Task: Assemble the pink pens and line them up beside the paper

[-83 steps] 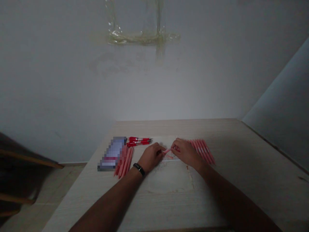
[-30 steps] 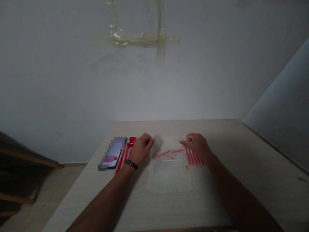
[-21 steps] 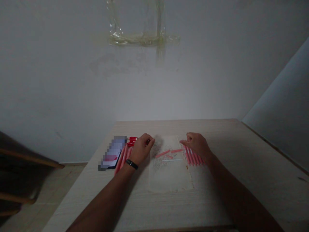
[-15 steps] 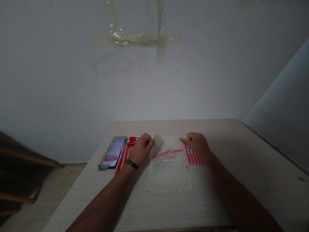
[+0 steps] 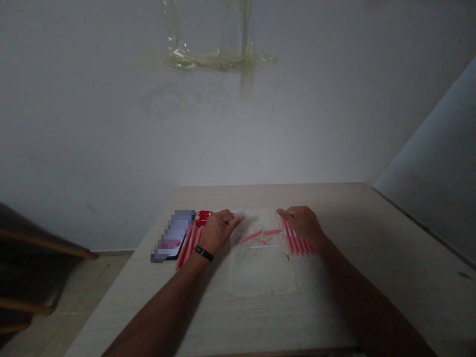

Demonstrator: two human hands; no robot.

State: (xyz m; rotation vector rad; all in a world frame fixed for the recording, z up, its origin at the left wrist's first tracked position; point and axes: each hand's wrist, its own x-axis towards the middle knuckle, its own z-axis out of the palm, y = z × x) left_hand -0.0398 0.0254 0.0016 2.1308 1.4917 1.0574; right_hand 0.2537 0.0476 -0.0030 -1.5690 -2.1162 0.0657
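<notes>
A pale, rough-edged sheet [image 5: 260,277] lies on the table between my hands, with grey specks or marks over its upper left. On it rest short pink pieces [image 5: 251,236] and a thin white stick [image 5: 265,246]. My left hand [image 5: 219,232] is at the sheet's upper left edge, fingers curled and thumb stretched over the sheet. By the upper right corner, my right hand [image 5: 302,225] has its fingers curled in and thumb pointing left. Beneath it lies a row of pink pencil-like sticks [image 5: 297,244]. Whatever the curled fingers hold is hidden.
Left of my left hand are thicker pink sticks [image 5: 189,244], a bundle of red pencils [image 5: 203,217] and a phone [image 5: 174,235] with a blurred screen. The light wooden table [image 5: 238,322] meets a wall [image 5: 320,124] behind. Dark wooden furniture [image 5: 29,267] stands at left.
My left hand has come down slightly and its thumb now reaches farther right over the sheet. My right hand has shifted slightly. The pieces on the sheet look unmoved.
</notes>
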